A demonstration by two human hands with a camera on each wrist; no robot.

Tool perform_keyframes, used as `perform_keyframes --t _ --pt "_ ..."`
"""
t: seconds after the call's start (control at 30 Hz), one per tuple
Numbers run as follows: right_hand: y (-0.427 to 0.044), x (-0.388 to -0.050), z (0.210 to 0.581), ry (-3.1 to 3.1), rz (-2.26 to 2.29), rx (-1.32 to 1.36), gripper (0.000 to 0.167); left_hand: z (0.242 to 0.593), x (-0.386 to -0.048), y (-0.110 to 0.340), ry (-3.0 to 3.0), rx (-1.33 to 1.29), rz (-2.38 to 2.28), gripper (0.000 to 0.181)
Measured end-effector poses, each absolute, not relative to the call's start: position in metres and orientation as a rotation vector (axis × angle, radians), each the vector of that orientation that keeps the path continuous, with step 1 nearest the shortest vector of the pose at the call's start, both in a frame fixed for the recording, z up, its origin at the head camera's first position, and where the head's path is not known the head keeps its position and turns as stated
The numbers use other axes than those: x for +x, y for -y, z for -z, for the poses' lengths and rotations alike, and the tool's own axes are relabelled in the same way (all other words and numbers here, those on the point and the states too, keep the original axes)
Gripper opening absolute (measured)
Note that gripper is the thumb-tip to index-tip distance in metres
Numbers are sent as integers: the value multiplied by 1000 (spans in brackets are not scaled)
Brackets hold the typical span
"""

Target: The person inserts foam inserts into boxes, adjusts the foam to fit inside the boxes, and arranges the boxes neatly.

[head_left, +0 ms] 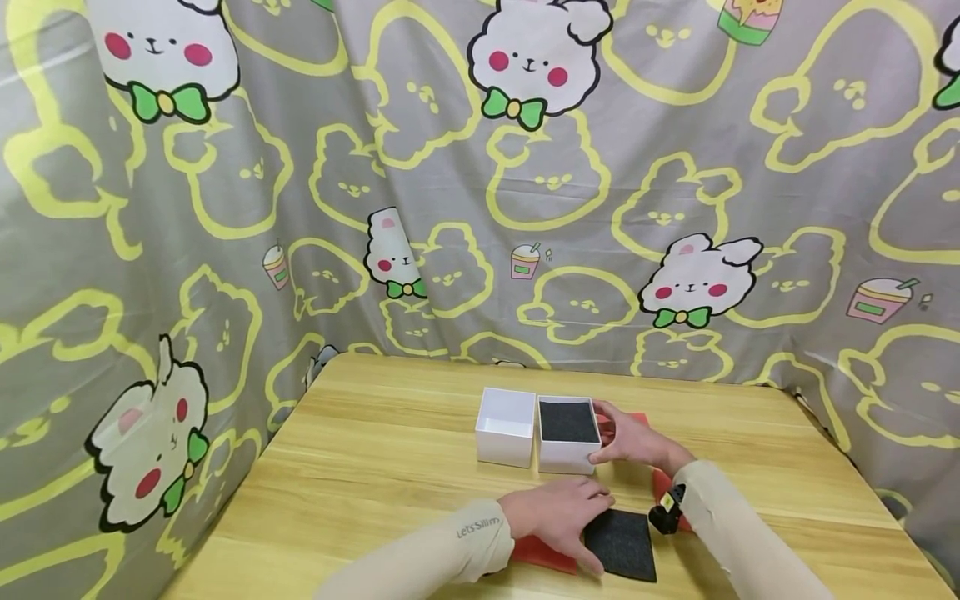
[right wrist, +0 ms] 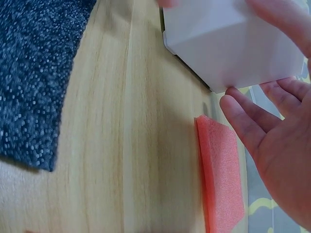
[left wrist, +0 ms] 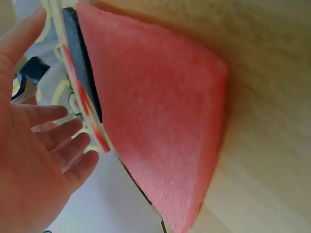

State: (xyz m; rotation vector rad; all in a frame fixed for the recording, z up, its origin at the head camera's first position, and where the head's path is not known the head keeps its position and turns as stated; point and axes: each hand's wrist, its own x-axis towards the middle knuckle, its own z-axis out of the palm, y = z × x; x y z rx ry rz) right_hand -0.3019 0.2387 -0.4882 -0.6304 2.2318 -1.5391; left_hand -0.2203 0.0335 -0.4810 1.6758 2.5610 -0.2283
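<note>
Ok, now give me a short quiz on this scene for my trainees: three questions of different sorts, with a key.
1. True or false: the person's right hand touches the white box that has a dark pad inside.

2. Multiple choice: in the left wrist view, what colour is the large foam piece on the table?
A. Blue
B. Red
C. Green

3. Short answer: in the head view, what stands immediately to the left of the box from question 1?

Key:
1. True.
2. B.
3. Another white box.

"LetsSlim" lettering (head_left: 477, 528), on left sleeve (head_left: 423, 554)
</note>
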Motion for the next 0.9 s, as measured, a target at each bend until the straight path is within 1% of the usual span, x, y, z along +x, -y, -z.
perform_keyframes --t 0.37,0.73,0.9 --pt "-240 -303 489 -2268 1505 -589 106 484 -217 -42 -2463 1540 200 95" --pt "-239 -302 488 -2286 1488 -599 104 490 -219 -43 -2514 1588 210 88" --pt "-239 -302 487 -2285 1489 -606 105 491 -219 -44 -2518 1583 227 90"
